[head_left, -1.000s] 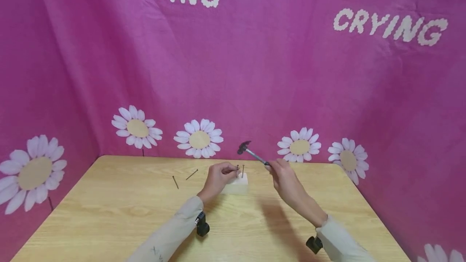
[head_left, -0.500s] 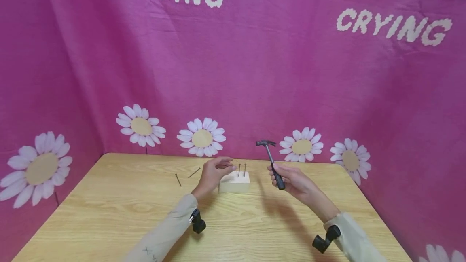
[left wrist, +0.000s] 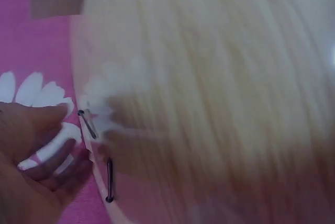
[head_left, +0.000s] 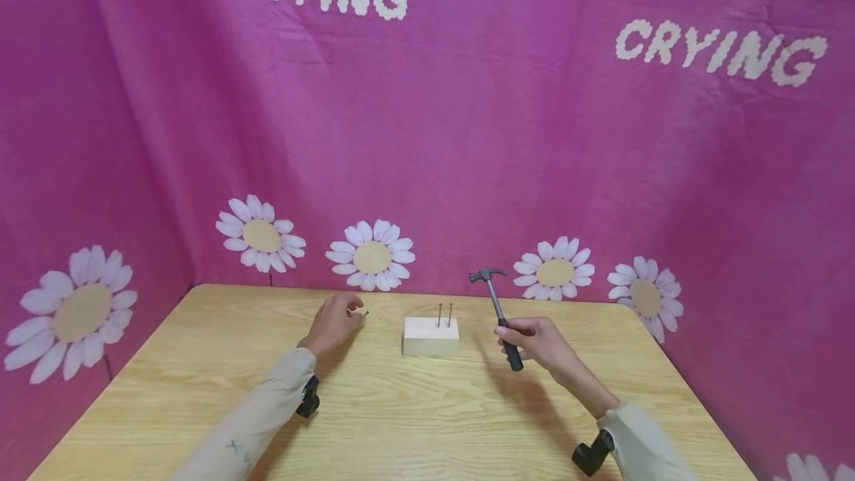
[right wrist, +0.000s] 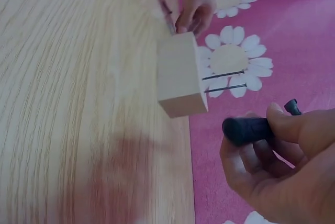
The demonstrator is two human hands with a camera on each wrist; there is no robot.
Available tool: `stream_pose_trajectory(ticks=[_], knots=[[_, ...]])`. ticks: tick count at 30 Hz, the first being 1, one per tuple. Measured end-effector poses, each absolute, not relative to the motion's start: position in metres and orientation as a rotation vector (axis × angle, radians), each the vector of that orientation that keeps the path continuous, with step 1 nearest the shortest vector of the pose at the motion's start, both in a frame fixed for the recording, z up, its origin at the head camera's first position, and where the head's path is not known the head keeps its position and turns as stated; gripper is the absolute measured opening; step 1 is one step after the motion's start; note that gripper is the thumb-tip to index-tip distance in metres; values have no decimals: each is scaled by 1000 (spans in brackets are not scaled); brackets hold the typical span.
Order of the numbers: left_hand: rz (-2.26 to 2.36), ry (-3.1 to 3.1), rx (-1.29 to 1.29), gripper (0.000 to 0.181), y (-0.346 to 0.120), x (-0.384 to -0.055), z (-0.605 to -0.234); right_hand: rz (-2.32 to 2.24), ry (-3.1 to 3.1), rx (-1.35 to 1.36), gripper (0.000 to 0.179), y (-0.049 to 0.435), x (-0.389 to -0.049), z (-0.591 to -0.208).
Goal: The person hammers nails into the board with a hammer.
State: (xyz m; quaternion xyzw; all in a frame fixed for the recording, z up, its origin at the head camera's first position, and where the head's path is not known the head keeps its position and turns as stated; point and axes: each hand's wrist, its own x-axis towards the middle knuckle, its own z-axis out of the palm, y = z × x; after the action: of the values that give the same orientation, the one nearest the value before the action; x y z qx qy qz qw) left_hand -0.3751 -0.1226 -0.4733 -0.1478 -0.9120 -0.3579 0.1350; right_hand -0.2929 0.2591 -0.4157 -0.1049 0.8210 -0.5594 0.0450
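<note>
In the head view my left hand (head_left: 332,326) is low over the left part of the table, thumb and fingers parted. A nail's tip (head_left: 366,312) shows just past its fingertips. The left wrist view has two loose nails there, one nail (left wrist: 88,124) close to the fingers and another nail (left wrist: 110,179) beside it. My right hand (head_left: 539,341) grips a small claw hammer (head_left: 495,298) by its black handle, head up, right of a pale wooden block (head_left: 427,338). Two nails (right wrist: 225,81) stand upright in the block's top, near its right end.
The wooden table (head_left: 401,421) carries the block near its back edge. Behind and at both sides hangs a pink cloth (head_left: 454,132) printed with white daisies and lettering. Each sleeve cuff bears a black wrist camera (head_left: 308,398).
My left hand has let go of a nail at the block and moved left to the loose nails. My right hand has drawn the hammer back, turned it upright, and lowered it slightly.
</note>
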Motion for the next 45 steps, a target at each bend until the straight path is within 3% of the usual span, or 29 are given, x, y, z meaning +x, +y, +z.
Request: stream_pose_trajectory(ticks=[4, 7, 13, 20, 24, 29, 33, 40, 45], knots=[[-762, -2727, -451, 21, -124, -373, -471, -1627, 2644, -369, 29, 256, -294, -420], [-623, -2785, -444, 6, -120, -376, -467, -1568, 2699, -421, 27, 254, -294, -423], [-543, -3010, -338, 21, -111, -384, -453, -1533, 2733, -440, 23, 253, -295, -427], [-1013, -2981, -309, 28, -112, -381, -442, -1514, 2816, -464, 18, 253, -296, -425], [-1456, -2728, -466, 2, -104, -376, -435, -1524, 2877, -462, 19, 255, -297, -423], [-1898, -2543, -639, 32, -83, -369, -426, -1558, 2899, -448, 21, 255, -298, -422], [-2153, -2507, -688, 39, -70, -365, -423, -1570, 2890, -416, 18, 254, -298, -420], [-2086, -2521, -750, 47, -63, -361, -429, -1586, 2874, -390, 18, 250, -295, -419], [-1896, -2470, -752, 36, -57, -363, -429, -1574, 2904, -400, 17, 248, -300, -415]])
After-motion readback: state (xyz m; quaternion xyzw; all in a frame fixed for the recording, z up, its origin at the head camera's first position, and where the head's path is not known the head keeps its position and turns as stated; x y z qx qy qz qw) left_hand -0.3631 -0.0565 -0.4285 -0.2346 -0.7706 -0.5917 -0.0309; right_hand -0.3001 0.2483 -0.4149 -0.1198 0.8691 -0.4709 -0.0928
